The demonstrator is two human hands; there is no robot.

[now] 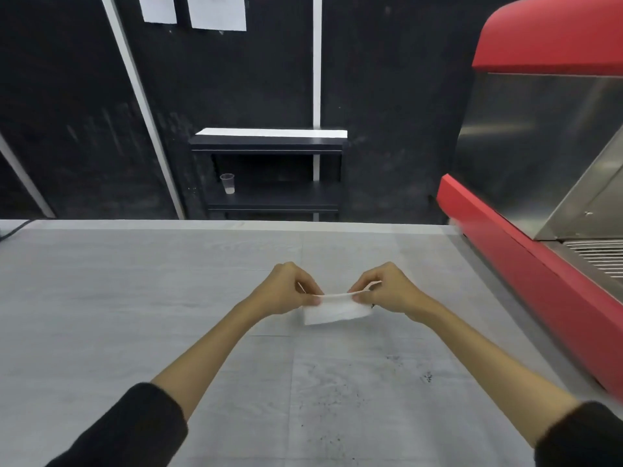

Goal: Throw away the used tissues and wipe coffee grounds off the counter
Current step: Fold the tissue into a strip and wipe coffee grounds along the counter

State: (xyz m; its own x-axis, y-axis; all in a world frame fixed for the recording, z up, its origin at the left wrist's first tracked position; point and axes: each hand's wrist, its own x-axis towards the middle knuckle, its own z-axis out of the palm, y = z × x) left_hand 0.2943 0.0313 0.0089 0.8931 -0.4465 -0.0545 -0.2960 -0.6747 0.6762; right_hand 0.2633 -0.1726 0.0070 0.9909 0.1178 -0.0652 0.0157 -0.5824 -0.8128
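Observation:
A folded white tissue (335, 311) hangs a little above the grey counter (135, 298), held at its top edge. My left hand (286, 289) pinches its left end and my right hand (386, 288) pinches its right end, so the tissue is stretched between them. Dark coffee grounds (337, 399) lie scattered on the counter nearer to me, below my hands, with a denser speck (428, 377) to the right.
A red and steel coffee machine (546, 197) takes up the counter's right side. Beyond the counter's far edge stands a black shelf (269, 146) with a clear plastic cup (227, 183) on it. A dark cable (13, 229) shows at the far left.

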